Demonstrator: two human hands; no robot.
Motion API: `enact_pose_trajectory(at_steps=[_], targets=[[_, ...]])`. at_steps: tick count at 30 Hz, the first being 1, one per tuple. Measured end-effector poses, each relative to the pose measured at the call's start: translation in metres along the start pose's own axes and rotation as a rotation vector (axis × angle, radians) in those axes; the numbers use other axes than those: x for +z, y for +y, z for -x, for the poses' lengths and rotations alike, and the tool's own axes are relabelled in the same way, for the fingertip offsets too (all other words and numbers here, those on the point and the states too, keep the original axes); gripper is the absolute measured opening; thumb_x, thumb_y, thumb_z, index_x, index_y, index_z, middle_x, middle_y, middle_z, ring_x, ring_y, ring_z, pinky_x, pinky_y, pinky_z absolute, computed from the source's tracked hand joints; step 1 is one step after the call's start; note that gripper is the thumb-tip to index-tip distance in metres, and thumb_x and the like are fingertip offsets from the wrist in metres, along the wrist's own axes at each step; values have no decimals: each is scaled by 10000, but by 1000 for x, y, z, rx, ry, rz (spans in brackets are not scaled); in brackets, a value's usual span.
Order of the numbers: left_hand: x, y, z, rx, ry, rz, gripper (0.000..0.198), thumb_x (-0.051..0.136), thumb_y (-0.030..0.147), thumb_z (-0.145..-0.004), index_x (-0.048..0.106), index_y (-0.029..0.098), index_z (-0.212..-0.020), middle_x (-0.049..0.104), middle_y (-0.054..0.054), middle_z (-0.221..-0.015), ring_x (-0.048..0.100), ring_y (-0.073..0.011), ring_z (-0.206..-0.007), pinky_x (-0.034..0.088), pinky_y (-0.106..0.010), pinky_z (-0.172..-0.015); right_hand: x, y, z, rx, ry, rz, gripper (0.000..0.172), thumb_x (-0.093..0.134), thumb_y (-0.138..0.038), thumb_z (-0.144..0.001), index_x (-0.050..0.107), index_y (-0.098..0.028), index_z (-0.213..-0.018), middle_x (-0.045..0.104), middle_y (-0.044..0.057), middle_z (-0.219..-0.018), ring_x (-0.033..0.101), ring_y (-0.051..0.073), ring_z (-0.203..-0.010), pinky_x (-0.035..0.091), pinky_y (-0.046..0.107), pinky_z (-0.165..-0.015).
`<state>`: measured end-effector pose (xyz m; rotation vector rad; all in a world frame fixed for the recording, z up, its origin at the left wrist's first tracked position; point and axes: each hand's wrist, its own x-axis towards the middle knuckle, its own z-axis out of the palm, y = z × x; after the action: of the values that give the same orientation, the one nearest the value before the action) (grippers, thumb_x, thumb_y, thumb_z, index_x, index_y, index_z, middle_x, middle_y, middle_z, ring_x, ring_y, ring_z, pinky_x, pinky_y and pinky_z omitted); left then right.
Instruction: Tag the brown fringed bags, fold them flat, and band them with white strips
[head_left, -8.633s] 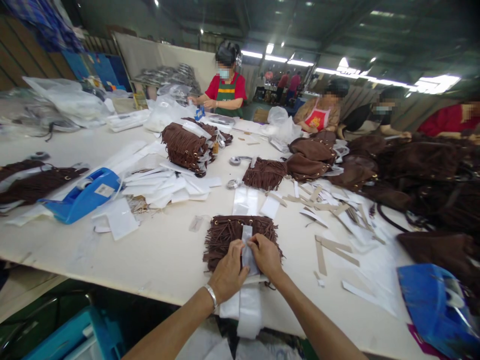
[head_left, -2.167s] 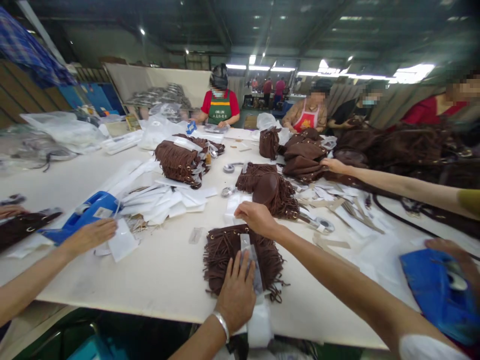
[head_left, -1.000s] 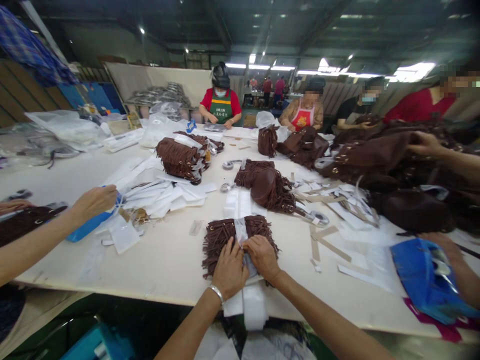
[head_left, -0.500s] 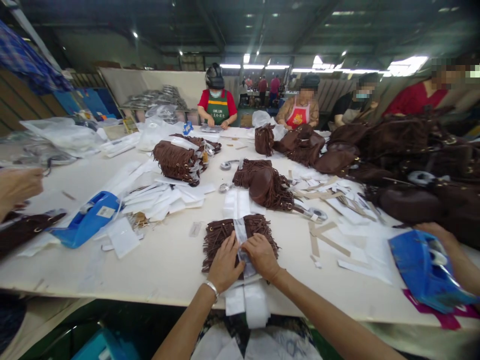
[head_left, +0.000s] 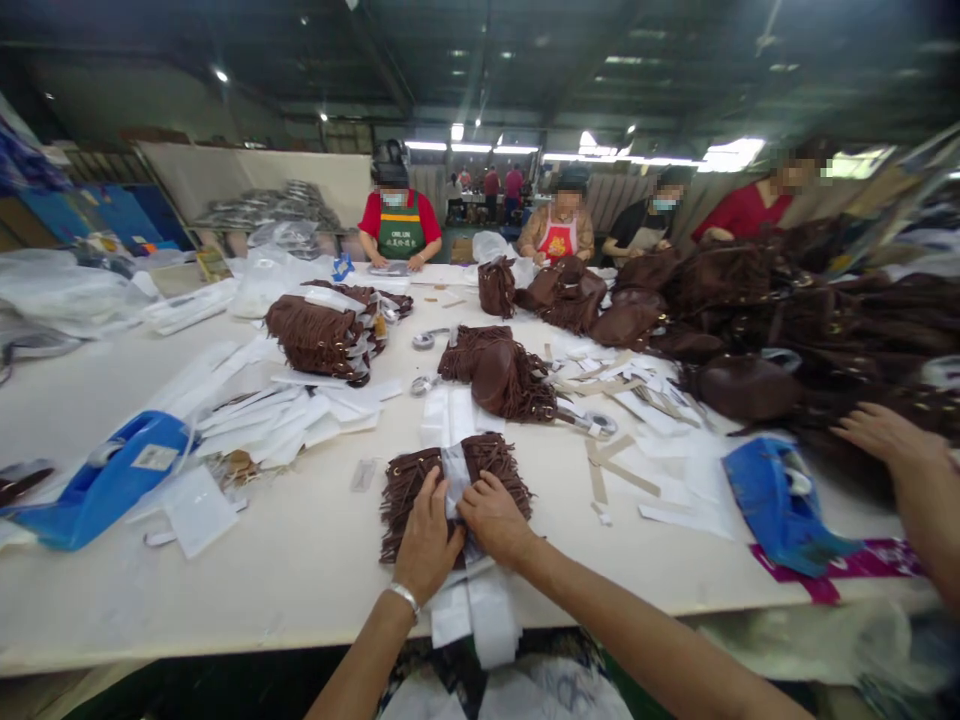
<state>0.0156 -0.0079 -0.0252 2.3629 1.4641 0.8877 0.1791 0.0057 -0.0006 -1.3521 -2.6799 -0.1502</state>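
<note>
A brown fringed suede piece (head_left: 409,480) lies flat near the table's front edge. A white foam strip (head_left: 454,465) runs down its middle and hangs over the edge. My left hand (head_left: 426,540), with a silver bracelet, rests on the fringe left of the strip, fingers bent. My right hand (head_left: 495,517) sits just right of it, fingertips pinched on the strip. Both hands meet at the strip's centre.
Blue tape dispensers sit at the left (head_left: 97,490) and right (head_left: 776,500). White strips (head_left: 300,410) and card offcuts (head_left: 615,470) litter the table (head_left: 300,560). Stacked fringed pieces (head_left: 319,335), a brown pile (head_left: 750,300), a co-worker's hand (head_left: 889,435) and seated workers surround it.
The view has swung right and down. My hands stay together on the strip. The co-worker's hands at the left have left the view, and one at the right has lifted off the dispenser.
</note>
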Motion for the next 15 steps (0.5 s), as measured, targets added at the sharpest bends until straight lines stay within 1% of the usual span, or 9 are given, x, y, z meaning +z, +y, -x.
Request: enact_pose_trajectory(at_steps=[2, 4, 6, 8, 10, 12, 13, 14, 15], targets=[[2, -3, 4, 76, -28, -37, 455, 488, 204, -853, 466, 185, -1306, 366, -121, -1470, 358, -274, -1358, 355, -487, -1098, -2, -3, 7, 3, 16, 6, 156, 527, -243, -903, 623, -159, -994, 637, 54, -920, 519, 224, -925, 257, 461, -1069], [10, -16, 4, 159, -53, -85, 351, 484, 264, -877, 547, 188, -1214, 500, -109, -1352, 444, -279, -1268, 389, -496, -1061, 0, -4, 11, -16, 23, 13, 151, 546, -253, -881, 619, -152, -967, 644, 43, -892, 527, 217, -888, 275, 467, -1054], [24, -35, 0, 250, -49, -113, 358, 529, 347, -854, 583, 165, -1157, 586, -113, -1234, 494, -288, -1190, 417, -490, -1028, 6, -4, 11, -14, 48, 28, 179, 556, -276, -870, 608, -151, -987, 652, 36, -900, 534, 210, -861, 298, 473, -1034], [37, -53, -5, 323, -25, -132, 366, 535, 400, -838, 610, 168, -1112, 619, -108, -1194, 511, -292, -1163, 432, -481, -1007, 12, -3, 10, 7, 69, 42, 178, 551, -279, -872, 604, -150, -981, 661, 40, -907, 543, 204, -844, 345, 446, -988], [46, -67, -8, 410, 3, -156, 342, 509, 418, -845, 640, 188, -1062, 652, -96, -1150, 541, -290, -1127, 451, -469, -974, 14, 0, 16, -8, 80, 15, 160, 541, -269, -880, 606, -161, -979, 672, 36, -909, 557, 193, -838, 399, 391, -919], [50, -76, -9, 510, 24, -179, 323, 489, 435, -855, 671, 210, -999, 682, -85, -1099, 570, -290, -1080, 466, -464, -940, 4, 11, 35, -74, 107, -85, 154, 534, -258, -889, 613, -189, -1002, 684, 17, -944, 577, 172, -871, 431, 322, -868], [51, -80, -9, 552, 30, -187, 322, 491, 448, -854, 683, 218, -972, 692, -80, -1078, 581, -292, -1061, 472, -464, -926, -5, 21, 51, -71, 138, -148, 150, 537, -247, -889, 621, -208, -1007, 688, 3, -964, 586, 157, -892, 439, 290, -855], [51, -82, -10, 576, 33, -193, 326, 500, 462, -848, 692, 223, -959, 698, -77, -1069, 585, -294, -1054, 475, -463, -918, -19, 36, 72, -24, 182, -214, 148, 543, -243, -888, 631, -223, -1006, 689, -10, -992, 593, 141, -922, 443, 257, -853], [52, -84, -10, 580, 36, -197, 332, 514, 474, -839, 698, 227, -961, 701, -73, -1070, 588, -294, -1053, 478, -462, -914, -36, 54, 97, 119, 240, -252, 138, 562, -227, -874, 646, -232, -983, 691, -17, -984, 602, 137, -920, 449, 244, -846]])
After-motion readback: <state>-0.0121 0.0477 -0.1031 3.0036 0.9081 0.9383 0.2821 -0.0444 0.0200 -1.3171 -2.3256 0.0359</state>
